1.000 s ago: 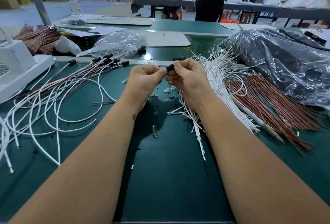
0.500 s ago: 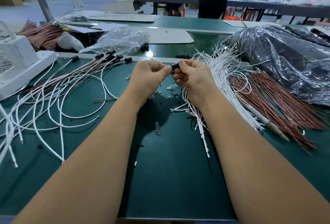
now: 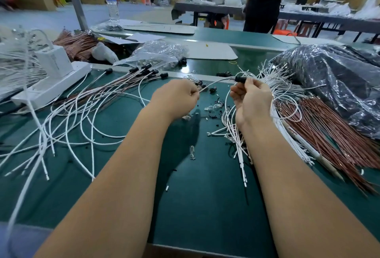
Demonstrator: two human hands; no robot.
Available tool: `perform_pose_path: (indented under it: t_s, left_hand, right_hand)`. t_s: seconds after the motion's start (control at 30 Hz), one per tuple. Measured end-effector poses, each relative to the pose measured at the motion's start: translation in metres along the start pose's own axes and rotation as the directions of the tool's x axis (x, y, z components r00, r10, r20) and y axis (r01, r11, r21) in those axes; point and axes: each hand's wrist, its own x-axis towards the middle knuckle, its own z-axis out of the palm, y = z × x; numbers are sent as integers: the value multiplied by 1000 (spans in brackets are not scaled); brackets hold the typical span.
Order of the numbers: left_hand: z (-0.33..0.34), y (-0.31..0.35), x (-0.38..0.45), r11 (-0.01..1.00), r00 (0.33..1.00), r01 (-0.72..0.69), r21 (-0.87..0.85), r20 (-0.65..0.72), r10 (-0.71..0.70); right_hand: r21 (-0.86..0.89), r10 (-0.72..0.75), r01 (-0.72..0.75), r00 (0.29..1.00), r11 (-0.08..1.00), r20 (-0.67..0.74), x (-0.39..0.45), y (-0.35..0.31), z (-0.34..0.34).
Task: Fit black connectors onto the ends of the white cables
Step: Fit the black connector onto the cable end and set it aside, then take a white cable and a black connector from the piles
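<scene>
Just above the frame's centre, my right hand (image 3: 251, 101) pinches a black connector (image 3: 240, 79) on a white cable (image 3: 218, 83) that my left hand (image 3: 176, 98) grips; light, limp wire, I judge, best held near its tip.

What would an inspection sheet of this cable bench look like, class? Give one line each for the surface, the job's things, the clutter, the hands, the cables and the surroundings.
Surface: green table, bare in front.
Job's things: black connector on a white cable stretched between both hands.
Clutter: loose connectors and small bits between the hands; clear bag; dark plastic bag.
Hands: left hand grips the cable; right hand pinches the connector.
Cables: finished cables at left; unfitted white bundle and copper-coloured wires at right.
Surroundings: water bottle, cardboard boxes, people at far tables.
</scene>
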Motion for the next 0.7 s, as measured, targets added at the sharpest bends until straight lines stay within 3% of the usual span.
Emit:
perform_pose_path:
  t_s: [0.17, 0.33, 0.4, 0.5, 0.6, 0.63, 0.7]
  left_hand:
    - [-45, 7, -5, 993, 970, 58, 105, -241, -31]
    - [-134, -2, -13, 933, 933, 201, 298, -348, -90]
    - [-166, -7, -16, 859, 913, 311, 408, -379, -150]
    - [-189, -23, -16, 777, 837, 432, 457, -524, -158]
    - [-166, -44, -16, 850, 697, 398, 344, -716, -37]
    - [-150, -53, -17, 873, 704, 371, 316, -709, -43]
    - [-113, -75, -18, 877, 813, 373, 304, -563, -150]
  right_hand:
    - [-300, -18, 67, 986, 951, 164, -5, 2, 10]
    - [-399, -12, 106, 972, 911, 233, -11, 1, 11]
    - [-405, -4, 104, 971, 908, 240, -14, -1, 10]
    - [-408, 1, 98, 972, 907, 236, -16, -4, 10]
    - [-415, 14, 90, 970, 905, 241, -16, -4, 11]
    - [-422, 17, 91, 970, 902, 244, -16, -4, 11]
    - [-442, 22, 96, 966, 892, 256, -16, -4, 10]
